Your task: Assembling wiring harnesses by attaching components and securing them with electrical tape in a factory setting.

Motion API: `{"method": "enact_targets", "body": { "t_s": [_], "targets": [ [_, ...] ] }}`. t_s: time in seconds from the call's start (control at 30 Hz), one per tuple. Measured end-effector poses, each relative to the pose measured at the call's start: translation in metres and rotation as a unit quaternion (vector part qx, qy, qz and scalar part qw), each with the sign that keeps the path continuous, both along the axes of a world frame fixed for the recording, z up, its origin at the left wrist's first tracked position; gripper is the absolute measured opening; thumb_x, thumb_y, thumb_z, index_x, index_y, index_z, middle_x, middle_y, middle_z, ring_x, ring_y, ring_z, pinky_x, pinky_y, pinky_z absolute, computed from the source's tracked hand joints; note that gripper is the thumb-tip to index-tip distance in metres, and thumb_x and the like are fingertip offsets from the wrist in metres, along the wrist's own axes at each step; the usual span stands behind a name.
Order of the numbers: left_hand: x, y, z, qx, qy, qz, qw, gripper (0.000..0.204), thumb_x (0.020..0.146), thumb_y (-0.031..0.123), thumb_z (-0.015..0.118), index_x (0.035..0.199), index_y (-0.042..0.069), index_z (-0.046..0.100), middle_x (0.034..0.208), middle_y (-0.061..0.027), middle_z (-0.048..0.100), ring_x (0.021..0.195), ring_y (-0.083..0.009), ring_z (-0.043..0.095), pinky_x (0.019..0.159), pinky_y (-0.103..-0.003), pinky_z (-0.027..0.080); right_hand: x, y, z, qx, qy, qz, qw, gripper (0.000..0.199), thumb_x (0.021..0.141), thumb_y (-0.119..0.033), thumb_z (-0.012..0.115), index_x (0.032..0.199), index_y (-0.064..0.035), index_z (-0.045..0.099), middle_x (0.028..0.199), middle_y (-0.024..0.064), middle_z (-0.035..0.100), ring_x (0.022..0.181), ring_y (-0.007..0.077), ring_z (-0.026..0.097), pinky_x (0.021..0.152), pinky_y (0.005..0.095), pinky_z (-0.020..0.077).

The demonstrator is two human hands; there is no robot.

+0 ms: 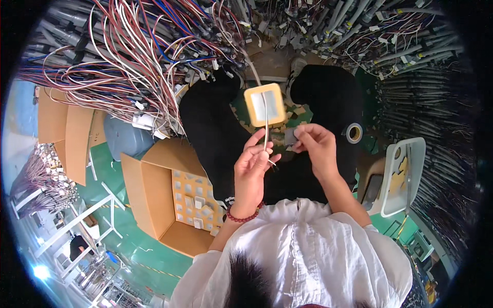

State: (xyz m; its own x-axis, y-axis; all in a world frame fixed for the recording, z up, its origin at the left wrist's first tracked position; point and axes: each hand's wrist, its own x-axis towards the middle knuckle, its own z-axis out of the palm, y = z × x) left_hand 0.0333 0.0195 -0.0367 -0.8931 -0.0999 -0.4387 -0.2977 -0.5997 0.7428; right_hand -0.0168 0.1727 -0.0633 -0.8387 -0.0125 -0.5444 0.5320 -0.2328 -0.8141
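My left hand (250,172) is closed around a thin pale cable (266,134), gripping it near its end, where short dark wire ends stick out past the fingers. The cable runs away from me past a square pad (249,109) with a yellow border and a pale centre, just beyond my fingertips. It continues up toward the bundles of wire at the top. Between the thumb and fingers of my right hand (319,149), to the right of the cable, is a small flat grey piece (290,136). The two hands are apart.
A roll of tape (360,128) rests by my right thigh. An open cardboard box (154,195) with rows of small pale pieces stands left. Masses of wire harnesses (133,56) crowd the far side and right. A translucent plastic bin (418,159) is at right.
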Motion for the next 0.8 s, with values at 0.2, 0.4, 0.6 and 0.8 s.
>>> {"method": "enact_targets", "body": {
  "t_s": [0.2, 0.4, 0.6, 0.8],
  "targets": [
    [-0.001, 0.007, -0.008, -0.107, -0.016, -0.021, 0.994, 0.013, 0.090, 0.006, 0.059, 0.096, -0.004, 0.065, 0.130, -0.0092, 0.045, 0.094, -0.0110, 0.057, 0.077, -0.025, 0.049, 0.004, -0.027, 0.015, -0.039, -0.009, -0.041, 0.998, 0.013, 0.087, -0.011, 0.064, 0.092, 0.0013, 0.064, 0.076, 0.0036, 0.064, 0.064, 0.0101, 0.061, 0.058, 0.0232, 0.0514],
    [-0.001, 0.015, -0.006, -0.121, -0.019, 0.011, 0.992, 0.014, 0.087, 0.005, 0.064, 0.097, -0.003, 0.068, 0.127, -0.0082, 0.048, 0.081, -0.0073, 0.055, 0.069, -0.020, 0.044, 0.007, -0.032, 0.016, -0.090, -0.011, -0.073, 0.993, 0.013, 0.087, -0.011, 0.064, 0.093, 0.0010, 0.064, 0.075, 0.0043, 0.064, 0.065, 0.0101, 0.062, 0.060, 0.0237, 0.0523],
    [0.000, 0.016, -0.010, -0.106, -0.038, 0.023, 0.993, 0.015, 0.087, 0.006, 0.064, 0.097, -0.004, 0.069, 0.126, -0.0075, 0.049, 0.079, -0.0033, 0.054, 0.065, -0.017, 0.042, 0.010, -0.035, 0.023, -0.105, -0.004, -0.089, 0.990, 0.012, 0.087, -0.009, 0.064, 0.092, 0.0021, 0.064, 0.079, 0.0046, 0.066, 0.066, 0.0093, 0.062, 0.059, 0.0233, 0.0518],
    [0.003, 0.020, -0.007, -0.113, -0.028, 0.032, 0.993, 0.015, 0.088, 0.007, 0.064, 0.096, -0.005, 0.068, 0.127, -0.0072, 0.049, 0.079, -0.0027, 0.053, 0.064, -0.017, 0.041, 0.011, -0.035, 0.017, -0.112, -0.036, -0.098, 0.988, 0.011, 0.087, -0.010, 0.064, 0.089, 0.0008, 0.066, 0.079, 0.0042, 0.066, 0.065, 0.0092, 0.061, 0.060, 0.0224, 0.0513]
  ]
}}
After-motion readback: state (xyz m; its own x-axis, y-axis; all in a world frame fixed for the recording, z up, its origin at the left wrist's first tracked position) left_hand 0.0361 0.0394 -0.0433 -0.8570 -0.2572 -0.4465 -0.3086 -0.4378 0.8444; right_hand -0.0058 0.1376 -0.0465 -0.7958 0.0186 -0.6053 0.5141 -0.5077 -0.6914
